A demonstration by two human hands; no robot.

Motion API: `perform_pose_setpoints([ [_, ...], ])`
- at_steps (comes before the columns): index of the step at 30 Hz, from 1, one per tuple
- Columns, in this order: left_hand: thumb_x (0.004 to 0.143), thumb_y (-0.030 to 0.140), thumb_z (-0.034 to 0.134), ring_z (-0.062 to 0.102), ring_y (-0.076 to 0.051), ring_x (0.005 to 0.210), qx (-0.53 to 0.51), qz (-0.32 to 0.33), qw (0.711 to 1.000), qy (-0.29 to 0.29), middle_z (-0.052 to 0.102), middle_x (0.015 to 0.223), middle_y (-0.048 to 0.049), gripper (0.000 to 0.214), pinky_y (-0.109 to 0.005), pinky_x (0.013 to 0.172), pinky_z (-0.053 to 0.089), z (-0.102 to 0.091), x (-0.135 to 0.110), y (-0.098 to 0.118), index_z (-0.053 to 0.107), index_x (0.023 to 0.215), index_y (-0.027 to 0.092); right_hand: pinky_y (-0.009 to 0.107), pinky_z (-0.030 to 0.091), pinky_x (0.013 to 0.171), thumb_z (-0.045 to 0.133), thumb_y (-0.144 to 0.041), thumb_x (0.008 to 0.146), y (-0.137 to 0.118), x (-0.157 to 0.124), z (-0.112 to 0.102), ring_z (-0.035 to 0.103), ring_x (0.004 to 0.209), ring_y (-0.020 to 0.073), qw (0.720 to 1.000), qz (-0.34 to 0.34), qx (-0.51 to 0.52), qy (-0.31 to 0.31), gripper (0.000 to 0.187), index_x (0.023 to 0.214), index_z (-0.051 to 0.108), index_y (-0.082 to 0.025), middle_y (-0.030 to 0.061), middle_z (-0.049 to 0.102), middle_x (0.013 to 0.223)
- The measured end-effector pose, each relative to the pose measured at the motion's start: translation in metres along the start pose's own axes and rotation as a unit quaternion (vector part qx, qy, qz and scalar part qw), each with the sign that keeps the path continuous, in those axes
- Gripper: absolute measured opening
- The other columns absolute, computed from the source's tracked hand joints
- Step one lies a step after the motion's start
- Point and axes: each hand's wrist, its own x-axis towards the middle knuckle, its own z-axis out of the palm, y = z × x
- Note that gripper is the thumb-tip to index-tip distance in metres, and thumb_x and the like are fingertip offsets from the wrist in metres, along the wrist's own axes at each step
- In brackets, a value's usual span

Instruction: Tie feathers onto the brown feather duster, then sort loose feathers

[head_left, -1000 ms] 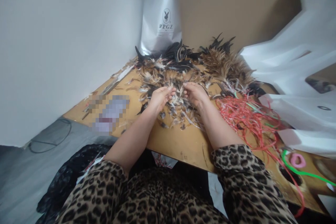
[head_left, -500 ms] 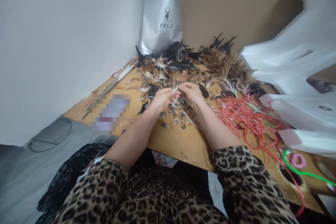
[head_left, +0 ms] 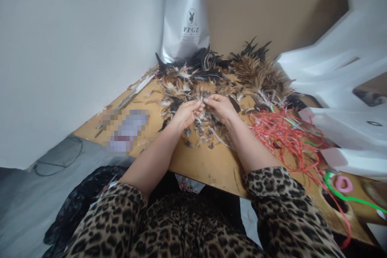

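Over the middle of a wooden table, my left hand [head_left: 189,113] and my right hand [head_left: 220,106] come together, fingertips almost touching. Both are closed in a pinch on a small tuft of brown feathers [head_left: 206,88], whose tips fan out above my fingers. The quill ends are hidden in my grip. Loose feathers [head_left: 202,131] in brown, black and white lie under and around my hands. Behind them spreads a heap of long black feathers [head_left: 198,59]. To the right rests a thick bundle of brown feathers [head_left: 260,73].
A tangle of red plastic strips [head_left: 281,135] covers the table's right side, near a green cord [head_left: 347,198] and a pink ring [head_left: 344,184]. A silver bag [head_left: 186,16] stands at the back. White machine-like casing [head_left: 341,64] looms at right. A blurred-out item [head_left: 128,129] lies left.
My two hands have shifted very slightly to the left, still pinching together at the feather tuft. The things on the table look the same.
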Motion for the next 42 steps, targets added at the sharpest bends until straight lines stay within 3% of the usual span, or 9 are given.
perform_pose_setpoints([
  [6, 0.069, 0.019, 0.070, 0.058, -0.006, 0.052, 0.117, 0.076, 0.990, 0.031, 0.067, 0.065, -0.0048, 0.014, -0.015, 0.047, 0.041, 0.002, -0.001, -0.004, 0.061, 0.070, 0.009, 0.021, 0.028, 0.048, 0.074, -0.035, 0.055, -0.003, -0.001, 0.002, 0.037, 0.045, 0.0050, 0.993, -0.058, -0.082, 0.060, 0.027, 0.058, 0.055, -0.016, -0.0062, 0.050, 0.049],
  [12, 0.070, 0.024, 0.070, 0.053, -0.006, 0.044, 0.215, 0.102, 0.971, 0.028, 0.063, 0.055, -0.0037, 0.017, -0.017, 0.045, 0.040, 0.000, 0.000, -0.006, 0.064, 0.064, 0.009, 0.022, 0.036, 0.055, 0.070, -0.034, 0.058, 0.000, -0.001, 0.003, 0.044, 0.051, 0.0069, 0.986, -0.081, -0.131, 0.057, 0.021, 0.060, 0.060, -0.015, -0.0039, 0.056, 0.056],
  [18, 0.067, 0.023, 0.073, 0.053, -0.004, 0.048, 0.127, 0.085, 0.987, 0.041, 0.063, 0.060, -0.0037, 0.018, -0.015, 0.046, 0.040, -0.005, 0.004, -0.004, 0.062, 0.065, 0.009, 0.024, 0.040, 0.060, 0.069, -0.036, 0.060, -0.007, -0.002, -0.009, 0.049, 0.055, 0.0085, 0.975, -0.044, -0.216, 0.006, 0.029, 0.077, 0.068, -0.013, 0.0004, 0.064, 0.065],
  [24, 0.069, 0.017, 0.071, 0.053, -0.004, 0.049, 0.071, 0.072, 0.993, 0.061, 0.063, 0.061, -0.0031, 0.012, -0.015, 0.047, 0.039, -0.006, 0.006, -0.001, 0.062, 0.067, 0.008, 0.023, 0.040, 0.060, 0.066, -0.034, 0.060, -0.017, -0.001, -0.026, 0.050, 0.056, 0.0094, 0.937, -0.026, -0.347, -0.047, 0.026, 0.074, 0.070, -0.012, 0.0008, 0.065, 0.064],
  [30, 0.070, 0.015, 0.069, 0.053, -0.004, 0.049, 0.057, 0.073, 0.994, 0.062, 0.063, 0.061, -0.0027, 0.010, -0.014, 0.046, 0.039, -0.007, 0.006, -0.001, 0.062, 0.069, 0.008, 0.022, 0.039, 0.059, 0.061, -0.030, 0.064, -0.023, 0.000, -0.034, 0.052, 0.057, 0.0104, 0.872, -0.052, -0.480, -0.080, 0.020, 0.067, 0.069, -0.013, 0.0003, 0.064, 0.061],
  [39, 0.071, 0.015, 0.069, 0.053, -0.003, 0.049, 0.055, 0.074, 0.994, 0.059, 0.063, 0.062, -0.0031, 0.010, -0.013, 0.045, 0.039, -0.007, 0.006, 0.000, 0.062, 0.070, 0.008, 0.023, 0.036, 0.057, 0.061, -0.031, 0.065, -0.028, -0.017, -0.004, 0.057, 0.063, 0.0147, 0.696, 0.022, -0.701, -0.157, 0.018, 0.074, 0.072, -0.021, 0.0046, 0.069, 0.073],
  [42, 0.071, 0.016, 0.070, 0.054, -0.003, 0.049, 0.060, 0.072, 0.994, 0.061, 0.063, 0.062, -0.0030, 0.011, -0.013, 0.045, 0.038, -0.006, 0.006, 0.000, 0.062, 0.070, 0.008, 0.023, 0.035, 0.056, 0.057, -0.027, 0.066, -0.028, -0.018, -0.002, 0.057, 0.063, 0.0144, 0.680, 0.023, -0.713, -0.169, 0.017, 0.073, 0.071, -0.021, 0.0042, 0.069, 0.073],
])
